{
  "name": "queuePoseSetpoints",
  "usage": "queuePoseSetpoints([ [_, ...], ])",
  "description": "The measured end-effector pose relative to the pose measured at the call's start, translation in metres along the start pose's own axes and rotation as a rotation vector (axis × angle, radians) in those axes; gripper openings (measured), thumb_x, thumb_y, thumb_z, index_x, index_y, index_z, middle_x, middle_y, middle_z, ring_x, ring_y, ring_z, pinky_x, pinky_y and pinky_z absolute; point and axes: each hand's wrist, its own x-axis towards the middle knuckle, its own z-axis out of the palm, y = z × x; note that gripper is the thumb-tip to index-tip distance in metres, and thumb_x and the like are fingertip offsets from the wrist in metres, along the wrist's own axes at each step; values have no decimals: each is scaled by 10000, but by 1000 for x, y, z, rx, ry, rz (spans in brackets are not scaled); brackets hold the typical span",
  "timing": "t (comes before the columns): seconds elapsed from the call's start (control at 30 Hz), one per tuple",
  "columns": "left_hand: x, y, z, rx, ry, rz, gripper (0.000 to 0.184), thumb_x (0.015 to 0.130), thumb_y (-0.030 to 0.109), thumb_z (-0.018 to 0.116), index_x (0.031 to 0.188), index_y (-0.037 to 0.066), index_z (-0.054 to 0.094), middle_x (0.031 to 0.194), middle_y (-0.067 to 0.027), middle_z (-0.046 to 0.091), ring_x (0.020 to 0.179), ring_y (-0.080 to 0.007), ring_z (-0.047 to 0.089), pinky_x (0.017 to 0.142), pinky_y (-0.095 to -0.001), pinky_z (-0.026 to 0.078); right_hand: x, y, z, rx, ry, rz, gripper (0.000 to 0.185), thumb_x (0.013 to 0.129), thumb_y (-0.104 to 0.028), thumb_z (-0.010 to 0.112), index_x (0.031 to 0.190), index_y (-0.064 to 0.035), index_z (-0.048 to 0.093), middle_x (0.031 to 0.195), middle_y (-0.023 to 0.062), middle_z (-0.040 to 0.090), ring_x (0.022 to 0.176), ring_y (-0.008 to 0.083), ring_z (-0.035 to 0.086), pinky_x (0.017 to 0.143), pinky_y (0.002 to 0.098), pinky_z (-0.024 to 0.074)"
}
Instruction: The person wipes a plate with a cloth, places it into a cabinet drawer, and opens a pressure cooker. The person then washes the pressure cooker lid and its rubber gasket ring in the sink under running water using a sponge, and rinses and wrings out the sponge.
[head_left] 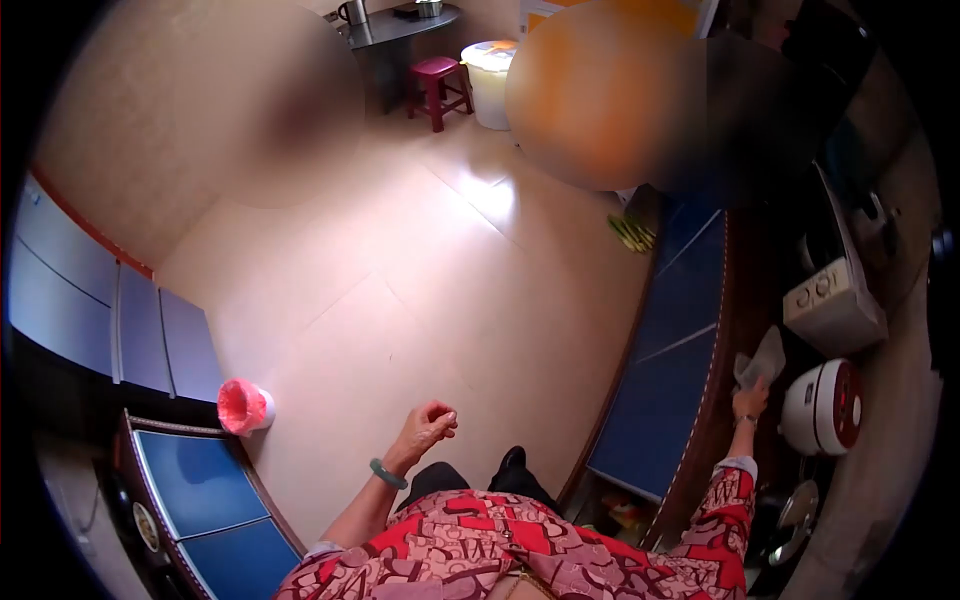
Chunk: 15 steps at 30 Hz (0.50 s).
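My left hand (pixel 428 428) hangs in front of my body above the floor, its fingers curled in, with nothing visible in them. A green bangle (pixel 388 474) circles that wrist. My right hand (pixel 750 400) is over the dark counter on the right, its fingers closed at the near end of a translucent plastic bag (pixel 766 355). Right beside this hand stands a white rice cooker (pixel 812 408) with a dark red lid. A white appliance with two knobs (pixel 832 305) is just beyond the bag.
Blue cabinet doors (pixel 660 375) run below the right counter. Green vegetable stalks (pixel 632 233) lie on the floor by them. To the left are a pink-lined bin (pixel 246 406) and more blue cabinets (pixel 205 480). A red stool (pixel 437 88) and a white bucket (pixel 490 90) stand far back.
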Motion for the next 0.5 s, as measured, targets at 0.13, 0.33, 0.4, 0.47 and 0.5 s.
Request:
queuePoseSetpoints([
  [0.13, 31, 7, 6, -9, 25, -51, 236, 858, 240, 576, 940, 19, 563, 795, -69, 604, 668, -121, 585, 586, -229, 463, -7, -6, -2, 131, -38, 108, 489, 773, -78, 482, 1259, -111, 442, 1220, 205, 472, 1063, 382, 487, 900, 442, 400],
  [0.33, 137, 34, -22, 33, 32, 12, 241, 836, 228, 602, 932, 9, 573, 763, -54, 606, 649, -110, 568, 578, -218, 441, -3, -109, -51, 560, 7, -9, 305, 793, -80, 491, 1089, -39, 551, 1036, 153, 550, 943, 281, 514, 815, 357, 422],
  [0.4, 183, 62, -21, 173, -22, 132, 259, 818, 233, 618, 958, 19, 573, 782, -50, 608, 702, -117, 574, 616, -225, 444, -24, -188, -101, 819, -142, -64, 258, 794, -70, 491, 1037, -19, 563, 947, 114, 570, 862, 221, 526, 761, 320, 433],
  [0.47, 214, 118, 0, 274, -51, 241, 304, 797, 238, 638, 997, 21, 567, 823, -56, 604, 763, -126, 572, 656, -232, 449, -41, -245, -133, 956, -321, -156, 216, 795, -61, 491, 984, 1, 576, 858, 75, 591, 781, 161, 538, 706, 283, 444],
  [0.5, 205, 137, 17, 310, -91, 304, 352, 776, 228, 666, 1036, 19, 554, 902, -85, 591, 838, -144, 557, 698, -250, 450, -54, -259, -149, 970, -409, -229, 198, 795, -57, 491, 958, 11, 582, 813, 56, 601, 741, 132, 544, 678, 264, 449],
])
